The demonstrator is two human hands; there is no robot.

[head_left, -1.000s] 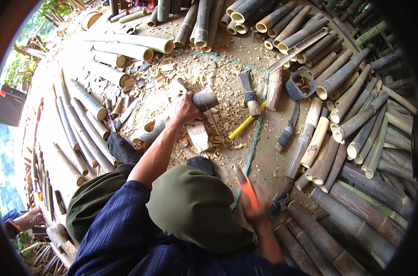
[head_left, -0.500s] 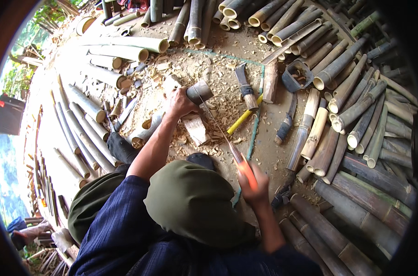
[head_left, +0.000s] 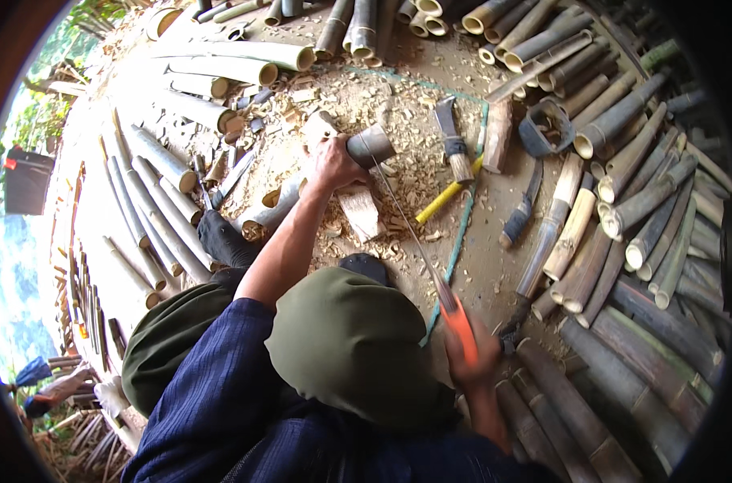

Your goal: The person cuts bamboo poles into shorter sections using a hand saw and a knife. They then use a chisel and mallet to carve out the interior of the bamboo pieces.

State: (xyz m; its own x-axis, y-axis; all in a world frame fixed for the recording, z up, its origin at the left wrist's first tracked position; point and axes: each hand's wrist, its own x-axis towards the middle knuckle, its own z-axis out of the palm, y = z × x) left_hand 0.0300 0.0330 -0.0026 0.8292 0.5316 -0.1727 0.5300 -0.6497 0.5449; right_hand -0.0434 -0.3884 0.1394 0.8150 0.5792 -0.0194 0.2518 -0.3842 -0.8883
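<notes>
My left hand (head_left: 334, 163) is clamped round the bamboo tube (head_left: 371, 146) above the wood chips (head_left: 305, 95), right hand (head_left: 472, 354) wrapped on the orange-handled saw (head_left: 460, 328); if the tube rolls mid-stroke, the blade (head_left: 404, 213) could skip into me.

Floor (head_left: 494, 278) brown and hard-looking, dusty; pale wood shavings (head_left: 354, 109) spread thick over the upper middle of the frame. I make out a green line (head_left: 460, 233) bending across it, right of centre. Daylight strong on the left, washing the ground there nearly white; right edge dim, the corners black. Greenery (head_left: 37, 121) at upper left; below it I note a dark upright panel (head_left: 29, 181) with a red spot, then a bluish-white glare (head_left: 16, 298). Bamboo stacks (head_left: 639, 378) crowd the right side.
</notes>
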